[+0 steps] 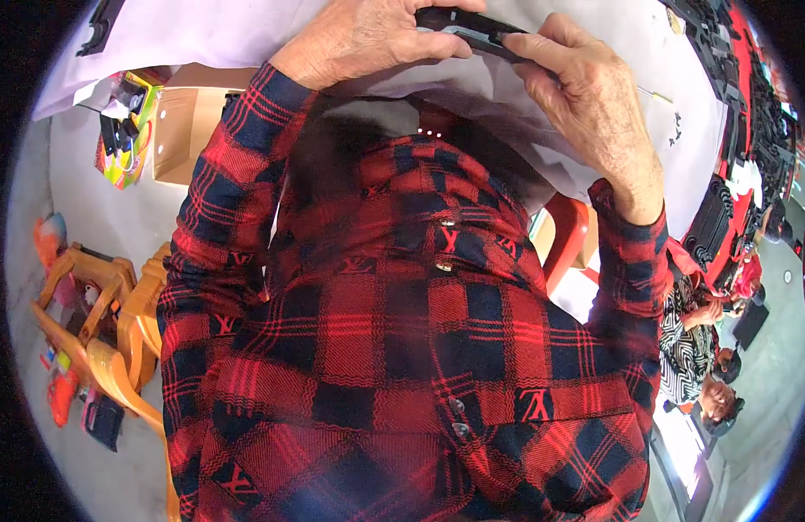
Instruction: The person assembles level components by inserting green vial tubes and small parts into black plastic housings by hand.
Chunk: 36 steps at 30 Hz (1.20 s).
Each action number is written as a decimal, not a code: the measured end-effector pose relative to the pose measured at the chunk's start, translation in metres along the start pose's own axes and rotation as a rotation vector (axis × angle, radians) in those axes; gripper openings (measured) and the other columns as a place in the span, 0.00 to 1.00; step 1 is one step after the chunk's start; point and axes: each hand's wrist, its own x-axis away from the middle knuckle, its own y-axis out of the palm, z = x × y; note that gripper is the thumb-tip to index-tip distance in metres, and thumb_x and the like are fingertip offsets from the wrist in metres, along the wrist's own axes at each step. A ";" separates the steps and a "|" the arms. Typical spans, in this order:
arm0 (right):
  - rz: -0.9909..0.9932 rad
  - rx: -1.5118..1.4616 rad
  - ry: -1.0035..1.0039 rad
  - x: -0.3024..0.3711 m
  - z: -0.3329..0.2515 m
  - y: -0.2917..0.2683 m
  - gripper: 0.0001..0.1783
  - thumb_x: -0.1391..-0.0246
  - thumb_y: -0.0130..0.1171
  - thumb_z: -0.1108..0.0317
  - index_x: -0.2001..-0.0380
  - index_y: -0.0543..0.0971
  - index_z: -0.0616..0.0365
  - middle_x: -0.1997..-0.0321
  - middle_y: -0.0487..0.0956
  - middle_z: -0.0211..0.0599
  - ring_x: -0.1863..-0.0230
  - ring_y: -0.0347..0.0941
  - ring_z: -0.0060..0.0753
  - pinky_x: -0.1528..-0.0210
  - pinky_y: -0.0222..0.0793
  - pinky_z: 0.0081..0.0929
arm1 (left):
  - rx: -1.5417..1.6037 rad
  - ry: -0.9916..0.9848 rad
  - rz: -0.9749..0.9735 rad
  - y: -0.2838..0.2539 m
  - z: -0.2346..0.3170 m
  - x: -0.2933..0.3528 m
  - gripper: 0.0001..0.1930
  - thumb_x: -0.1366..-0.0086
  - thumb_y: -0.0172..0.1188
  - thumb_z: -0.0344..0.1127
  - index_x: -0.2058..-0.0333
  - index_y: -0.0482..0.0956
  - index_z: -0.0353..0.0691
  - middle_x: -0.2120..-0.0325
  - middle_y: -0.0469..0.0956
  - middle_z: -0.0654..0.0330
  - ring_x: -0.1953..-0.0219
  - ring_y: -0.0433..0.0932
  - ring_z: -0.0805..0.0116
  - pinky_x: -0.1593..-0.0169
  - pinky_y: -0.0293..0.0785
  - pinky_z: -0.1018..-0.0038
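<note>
Between my two hands is a long, narrow black plastic part (482, 38) with a grey strip along it, raised over the edge of a pale cloth-covered table (220, 39). My left hand (367, 42) grips its left end, thumb along the near side. At the other end my right hand (585, 91) pinches it between thumb and fingers. The upper side of the part runs toward the picture's top edge, so some of it is hidden. On the cloth to the right lie a thin tool (654, 95) and a few tiny dark pieces (675, 129).
Black parts (711, 222) are piled on red cloth at the right, with people (694, 339) beyond. Another black piece (99, 28) lies at the table's far left. A cardboard box (178, 143), wooden chair (128, 326) and red plastic seat (569, 237) stand lower down.
</note>
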 end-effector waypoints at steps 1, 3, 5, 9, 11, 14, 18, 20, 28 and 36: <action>-0.002 -0.002 -0.002 -0.003 -0.002 -0.005 0.13 0.48 0.61 0.75 0.58 0.83 0.55 0.66 0.78 0.32 0.64 0.77 0.34 0.56 0.71 0.26 | -0.004 0.000 0.002 0.000 0.000 0.001 0.16 0.50 0.71 0.39 0.64 0.82 0.41 0.72 0.71 0.62 0.65 0.71 0.62 0.58 0.63 0.66; -0.050 -0.061 -0.051 -0.007 -0.006 -0.016 0.14 0.51 0.64 0.72 0.58 0.82 0.51 0.69 0.74 0.34 0.71 0.71 0.37 0.66 0.69 0.30 | -0.008 -0.006 -0.009 0.000 -0.001 0.001 0.16 0.51 0.71 0.39 0.63 0.82 0.41 0.72 0.71 0.62 0.65 0.71 0.62 0.58 0.63 0.66; -0.018 -0.260 0.067 -0.010 -0.007 -0.014 0.12 0.51 0.64 0.75 0.62 0.81 0.54 0.71 0.74 0.33 0.74 0.69 0.32 0.69 0.67 0.27 | -0.010 -0.008 -0.020 0.000 -0.001 0.000 0.16 0.51 0.71 0.39 0.63 0.82 0.41 0.72 0.71 0.63 0.65 0.71 0.62 0.58 0.62 0.67; 0.187 -0.923 0.345 -0.008 0.007 0.012 0.07 0.51 0.61 0.84 0.70 0.79 0.62 0.76 0.71 0.27 0.76 0.65 0.16 0.74 0.61 0.17 | -0.005 -0.024 -0.026 -0.001 0.002 0.000 0.16 0.51 0.71 0.38 0.63 0.82 0.41 0.73 0.70 0.63 0.65 0.71 0.63 0.58 0.62 0.67; 0.218 -0.948 0.365 -0.015 0.002 0.012 0.06 0.51 0.60 0.85 0.71 0.78 0.63 0.75 0.71 0.25 0.75 0.65 0.13 0.74 0.60 0.16 | 0.014 -0.027 -0.023 0.001 -0.001 0.001 0.16 0.51 0.71 0.38 0.63 0.82 0.41 0.73 0.70 0.63 0.65 0.71 0.63 0.58 0.62 0.67; 0.173 -0.817 0.360 -0.022 0.003 0.012 0.06 0.51 0.57 0.86 0.72 0.78 0.64 0.74 0.70 0.22 0.74 0.65 0.11 0.74 0.61 0.15 | 0.337 0.138 0.166 0.006 -0.005 0.005 0.15 0.51 0.72 0.38 0.64 0.82 0.41 0.73 0.70 0.64 0.66 0.71 0.64 0.58 0.62 0.66; 0.357 -1.234 -0.433 -0.035 0.024 0.034 0.07 0.50 0.57 0.86 0.71 0.74 0.63 0.74 0.69 0.23 0.73 0.65 0.13 0.73 0.62 0.16 | 0.029 -0.015 -0.016 0.000 0.003 -0.002 0.15 0.51 0.72 0.38 0.64 0.82 0.42 0.73 0.71 0.64 0.65 0.71 0.64 0.58 0.61 0.67; 0.202 -1.075 -0.046 -0.028 0.017 0.023 0.06 0.51 0.57 0.85 0.72 0.73 0.63 0.74 0.69 0.24 0.73 0.65 0.13 0.74 0.62 0.17 | 0.020 -0.025 -0.018 -0.001 0.001 0.001 0.15 0.51 0.72 0.38 0.64 0.82 0.42 0.73 0.71 0.64 0.65 0.71 0.64 0.58 0.61 0.67; 0.134 -0.696 0.231 -0.025 0.016 0.022 0.07 0.50 0.54 0.84 0.74 0.71 0.60 0.72 0.70 0.23 0.74 0.63 0.13 0.74 0.60 0.17 | 0.025 -0.018 -0.017 0.000 0.002 0.001 0.15 0.51 0.71 0.37 0.64 0.82 0.43 0.72 0.70 0.64 0.65 0.71 0.64 0.58 0.61 0.67; -0.036 -0.973 0.370 -0.029 0.014 0.015 0.08 0.52 0.52 0.84 0.77 0.70 0.59 0.76 0.68 0.19 0.75 0.59 0.11 0.74 0.55 0.14 | 0.048 -0.021 0.005 0.001 0.000 0.003 0.14 0.51 0.71 0.37 0.64 0.82 0.44 0.72 0.70 0.64 0.63 0.72 0.64 0.57 0.61 0.68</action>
